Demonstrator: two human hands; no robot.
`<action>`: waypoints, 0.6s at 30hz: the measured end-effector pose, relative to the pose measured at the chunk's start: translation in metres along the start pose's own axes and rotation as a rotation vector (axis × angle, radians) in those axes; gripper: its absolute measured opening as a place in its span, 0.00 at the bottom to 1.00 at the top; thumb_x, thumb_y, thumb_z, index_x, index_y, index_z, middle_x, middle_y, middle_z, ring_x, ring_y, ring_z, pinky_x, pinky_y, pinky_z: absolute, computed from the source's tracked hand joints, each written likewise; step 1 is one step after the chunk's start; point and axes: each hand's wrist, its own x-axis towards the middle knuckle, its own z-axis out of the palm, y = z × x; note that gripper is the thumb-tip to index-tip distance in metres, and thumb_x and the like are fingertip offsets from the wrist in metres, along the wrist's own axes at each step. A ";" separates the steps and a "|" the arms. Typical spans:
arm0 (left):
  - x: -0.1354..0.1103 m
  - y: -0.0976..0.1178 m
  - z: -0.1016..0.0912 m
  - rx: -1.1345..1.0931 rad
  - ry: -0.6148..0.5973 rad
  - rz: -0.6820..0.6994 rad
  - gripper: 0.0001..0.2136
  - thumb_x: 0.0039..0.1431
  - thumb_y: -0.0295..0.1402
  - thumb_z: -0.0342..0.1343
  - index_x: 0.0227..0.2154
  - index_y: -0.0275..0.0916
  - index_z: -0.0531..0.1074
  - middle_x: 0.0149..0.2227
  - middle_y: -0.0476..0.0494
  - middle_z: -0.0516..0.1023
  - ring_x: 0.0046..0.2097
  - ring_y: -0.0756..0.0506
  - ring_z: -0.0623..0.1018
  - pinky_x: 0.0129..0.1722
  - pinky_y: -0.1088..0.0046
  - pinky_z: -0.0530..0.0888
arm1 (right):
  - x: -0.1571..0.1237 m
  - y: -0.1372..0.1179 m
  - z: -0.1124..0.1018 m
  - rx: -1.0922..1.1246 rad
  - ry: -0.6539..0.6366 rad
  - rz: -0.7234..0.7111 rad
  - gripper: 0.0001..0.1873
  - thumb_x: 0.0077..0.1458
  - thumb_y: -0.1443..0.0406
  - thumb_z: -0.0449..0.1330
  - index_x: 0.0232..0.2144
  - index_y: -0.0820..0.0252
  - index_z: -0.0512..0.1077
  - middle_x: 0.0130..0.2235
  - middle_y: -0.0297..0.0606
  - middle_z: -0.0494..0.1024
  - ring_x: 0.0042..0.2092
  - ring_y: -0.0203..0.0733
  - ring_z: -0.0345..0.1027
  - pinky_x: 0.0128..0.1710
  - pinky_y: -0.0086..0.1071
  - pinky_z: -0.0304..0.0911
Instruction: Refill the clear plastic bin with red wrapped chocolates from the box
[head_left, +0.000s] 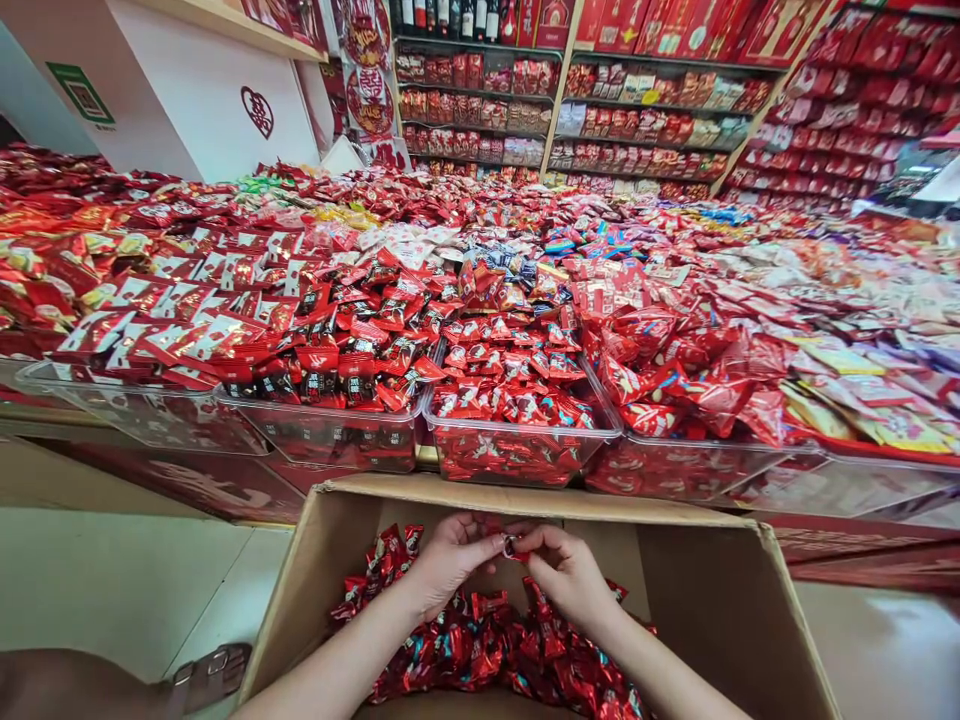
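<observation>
Both of my hands meet over an open cardboard box (705, 600), near its far wall. My left hand (457, 560) is closed, thumb and fingers pinching one side of a small red wrapped candy (514, 550). From the other side my right hand (559, 570) pinches the same candy between thumb and fingers. The candy is mostly covered by my fingertips; a dark and white print shows on it. Below my wrists, a heap of shiny red wrapped candies (480, 650) lies in the box, mostly toward its left and middle.
Beyond the box stands a row of clear plastic bins, among them a bin (525, 437) heaped with red candies. More piled sweets stretch back to shelves (480, 90) with red packets and bottles. A sandalled foot (214, 675) is on the tiled floor at left.
</observation>
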 end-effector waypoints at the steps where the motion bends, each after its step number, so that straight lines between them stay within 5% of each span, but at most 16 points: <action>1: 0.000 -0.001 0.000 0.011 0.015 0.018 0.12 0.41 0.31 0.58 0.31 0.35 0.66 0.28 0.49 0.71 0.30 0.51 0.70 0.27 0.78 0.66 | -0.001 -0.001 0.001 0.038 0.002 0.019 0.05 0.42 0.68 0.54 0.25 0.60 0.70 0.35 0.40 0.72 0.39 0.41 0.64 0.39 0.34 0.58; 7: 0.000 -0.002 -0.002 0.036 0.075 0.094 0.14 0.38 0.28 0.59 0.32 0.36 0.67 0.31 0.47 0.74 0.37 0.49 0.71 0.40 0.72 0.66 | 0.001 0.000 0.006 0.278 0.041 0.180 0.13 0.40 0.62 0.58 0.31 0.62 0.65 0.26 0.36 0.70 0.29 0.37 0.63 0.28 0.30 0.60; 18: 0.000 0.001 -0.003 0.034 0.066 0.032 0.12 0.37 0.28 0.60 0.29 0.36 0.68 0.29 0.48 0.75 0.33 0.50 0.73 0.36 0.73 0.67 | 0.003 0.001 0.003 -0.008 -0.117 0.163 0.08 0.40 0.63 0.58 0.22 0.62 0.64 0.23 0.33 0.71 0.27 0.35 0.64 0.28 0.27 0.58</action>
